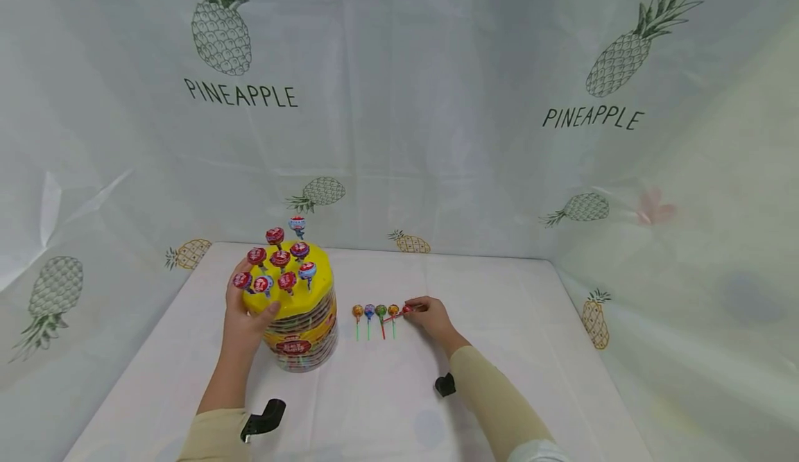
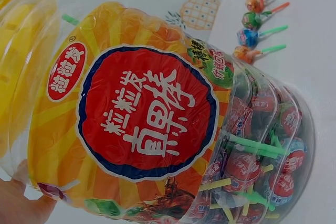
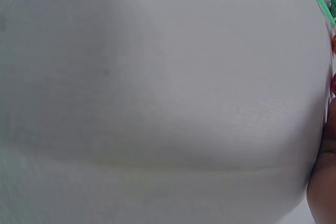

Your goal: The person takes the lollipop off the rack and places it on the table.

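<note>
A white surface [image 1: 512,351] spreads under everything, covered in pale cloth. Behind and to both sides hangs a white curtain [image 1: 424,122] printed with pineapples and the word PINEAPPLE in dark letters. One large printed pineapple [image 1: 220,28] sits high at the left, another [image 1: 630,49] high at the right, smaller ones lower down near the surface edge

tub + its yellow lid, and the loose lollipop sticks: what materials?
Tub: looks like clear glossy plastic; wrapped lollipops show through the wall under a printed red and orange label. Yellow lid: opaque, smooth, probably plastic, with lollipops standing in it. Loose lollipop sticks: thin, evenly green or orange-red, likely plastic, though paper cannot be ruled out. Their heads look wrapped in shiny printed film.
</note>
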A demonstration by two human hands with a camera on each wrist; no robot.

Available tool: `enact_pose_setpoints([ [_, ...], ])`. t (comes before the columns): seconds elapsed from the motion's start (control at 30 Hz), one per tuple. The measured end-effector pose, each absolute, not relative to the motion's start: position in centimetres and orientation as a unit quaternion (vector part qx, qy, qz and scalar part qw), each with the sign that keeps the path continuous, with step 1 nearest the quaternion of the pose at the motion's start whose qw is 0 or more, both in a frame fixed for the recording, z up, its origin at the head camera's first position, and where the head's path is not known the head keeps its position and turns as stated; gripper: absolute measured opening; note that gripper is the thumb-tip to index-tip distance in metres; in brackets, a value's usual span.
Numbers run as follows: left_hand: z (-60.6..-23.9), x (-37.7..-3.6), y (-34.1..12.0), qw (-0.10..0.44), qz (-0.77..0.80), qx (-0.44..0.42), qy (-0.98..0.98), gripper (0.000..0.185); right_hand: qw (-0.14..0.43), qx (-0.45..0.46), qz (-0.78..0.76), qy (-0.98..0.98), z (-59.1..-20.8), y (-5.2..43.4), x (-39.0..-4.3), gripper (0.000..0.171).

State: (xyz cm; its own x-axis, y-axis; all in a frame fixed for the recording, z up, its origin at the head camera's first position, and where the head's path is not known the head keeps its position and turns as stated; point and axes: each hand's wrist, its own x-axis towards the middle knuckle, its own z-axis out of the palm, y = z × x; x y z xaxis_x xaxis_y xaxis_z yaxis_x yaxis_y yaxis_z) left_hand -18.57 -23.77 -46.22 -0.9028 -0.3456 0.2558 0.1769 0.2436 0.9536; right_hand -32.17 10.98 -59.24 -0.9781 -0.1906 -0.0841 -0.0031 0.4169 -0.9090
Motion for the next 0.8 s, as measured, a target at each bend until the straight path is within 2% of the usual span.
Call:
enact_pose_setpoints([
  [0.43,-46.14,-18.5,-23.71,0.212,-0.613,0.055,-0.759,0.084,0.118,-0.068,-0.525,0.84,-58.84,11.19,-32.83,0.025],
  [0.8,-46.26,-18.51,-23.7,0.225,-0.614,0.046,-0.755,0.082,0.11,-0.073,-0.516,0.846,-58.78,10.86,-32.77,0.025],
])
